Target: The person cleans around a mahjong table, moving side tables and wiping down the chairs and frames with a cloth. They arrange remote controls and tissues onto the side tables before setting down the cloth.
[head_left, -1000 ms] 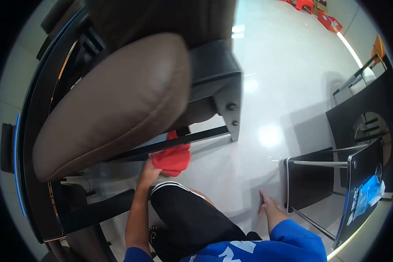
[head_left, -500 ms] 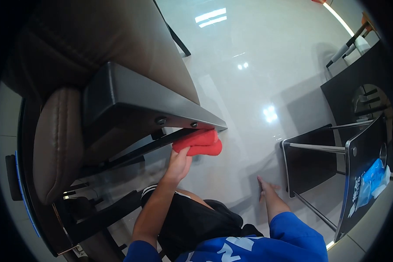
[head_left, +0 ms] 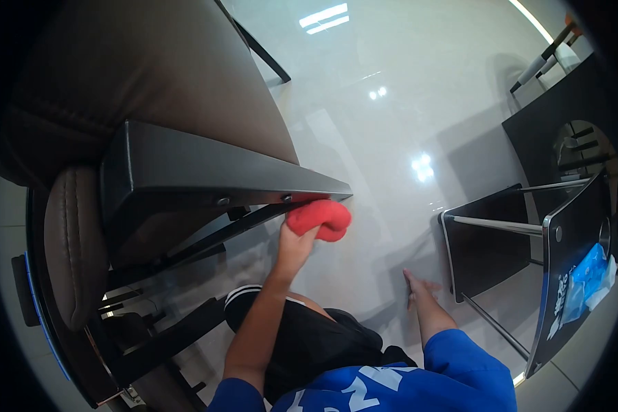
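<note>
My left hand is closed around a folded red cloth. The cloth rests against the lower side of a dark metal chair leg, near its far end. Two bolts show along that leg, to the left of the cloth. Above the leg is the brown leather body of the chair. My right hand is held over the shiny floor with its fingers apart and nothing in them. It is nearest to a small dark rack with metal rods.
A blue and white packet lies on the rack's side panel at the right. Behind it stands a dark panel with a round opening. Dark beams run low at the left. Pale glossy tiles cover the floor.
My left hand has shifted slightly right and up, and the red cloth is bunched into a rounder shape. The chair leg appears farther left in view. My right hand has hardly moved.
</note>
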The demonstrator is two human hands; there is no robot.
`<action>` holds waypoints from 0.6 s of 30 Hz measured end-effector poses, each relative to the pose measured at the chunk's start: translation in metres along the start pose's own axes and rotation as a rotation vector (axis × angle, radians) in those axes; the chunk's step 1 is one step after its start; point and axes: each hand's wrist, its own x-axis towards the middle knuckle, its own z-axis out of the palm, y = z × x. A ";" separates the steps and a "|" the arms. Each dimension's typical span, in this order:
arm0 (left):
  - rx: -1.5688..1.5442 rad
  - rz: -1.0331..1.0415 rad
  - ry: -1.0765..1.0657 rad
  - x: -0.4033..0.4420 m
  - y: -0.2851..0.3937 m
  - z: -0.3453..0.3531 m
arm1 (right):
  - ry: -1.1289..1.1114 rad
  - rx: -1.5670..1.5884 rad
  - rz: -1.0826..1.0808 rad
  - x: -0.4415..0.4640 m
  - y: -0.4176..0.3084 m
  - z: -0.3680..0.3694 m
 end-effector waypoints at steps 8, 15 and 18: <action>-0.185 0.069 0.608 0.041 0.003 0.091 | 0.020 -0.019 -0.010 -0.001 -0.001 0.000; 0.210 -0.025 0.665 0.058 -0.094 0.092 | 0.000 -0.015 0.004 -0.020 -0.008 -0.008; 0.169 -0.208 0.632 0.064 -0.125 0.098 | -0.002 0.024 0.016 -0.020 -0.005 -0.008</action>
